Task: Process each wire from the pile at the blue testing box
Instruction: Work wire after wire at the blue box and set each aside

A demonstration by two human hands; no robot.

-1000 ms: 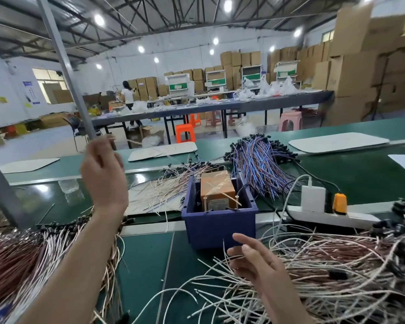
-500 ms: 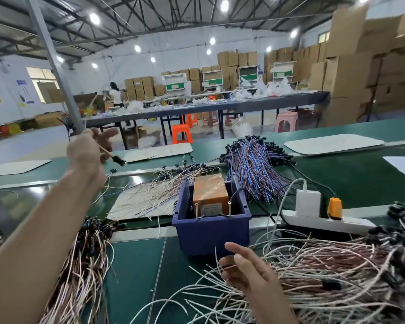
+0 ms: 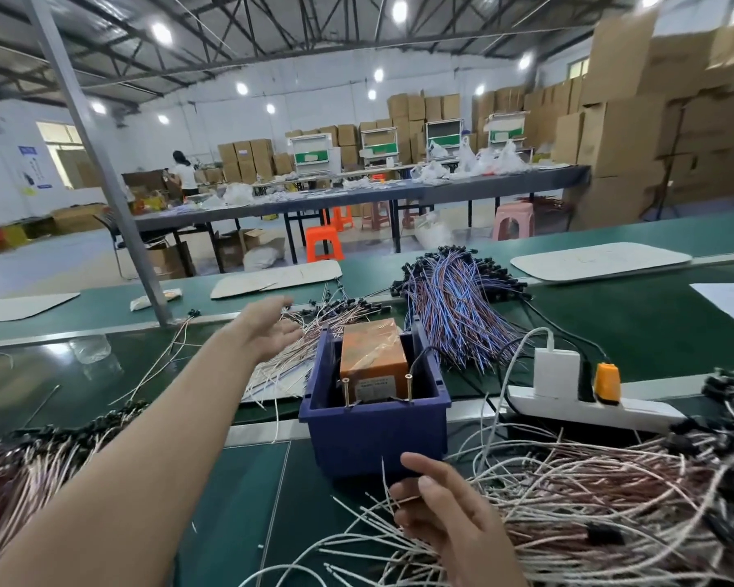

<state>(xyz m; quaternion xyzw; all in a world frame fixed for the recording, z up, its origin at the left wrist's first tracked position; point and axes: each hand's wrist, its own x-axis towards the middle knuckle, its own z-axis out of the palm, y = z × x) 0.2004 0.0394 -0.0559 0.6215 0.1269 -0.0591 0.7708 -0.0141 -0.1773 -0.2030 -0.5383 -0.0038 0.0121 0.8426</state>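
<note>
Blue testing box (image 3: 373, 438) at centre of green bench (image 3: 238, 502); orange unit (image 3: 371, 349) sits inside it, two brass pins (image 3: 346, 391) upright at its near edge.

Left hand (image 3: 268, 328) reaches forward, palm open, fingers loosely spread, above the thin wire heap (image 3: 285, 366) lying behind and left of the box; contact with the heap not discernible.

Right hand (image 3: 441, 514) low, just in front of the box, over the near edge of the large wire pile (image 3: 590, 502); fingers partly curled; cannot tell whether a strand is pinched.

Surroundings: blue-purple wire bundle (image 3: 458, 307) behind right of the box; white power strip (image 3: 590, 410) beside the box, carrying a white adapter (image 3: 556, 372) and orange plug (image 3: 607, 381); another wire heap (image 3: 26, 472) at lower left, partly hidden by the left forearm; grey post (image 3: 102, 163) slanting up from the bench.
</note>
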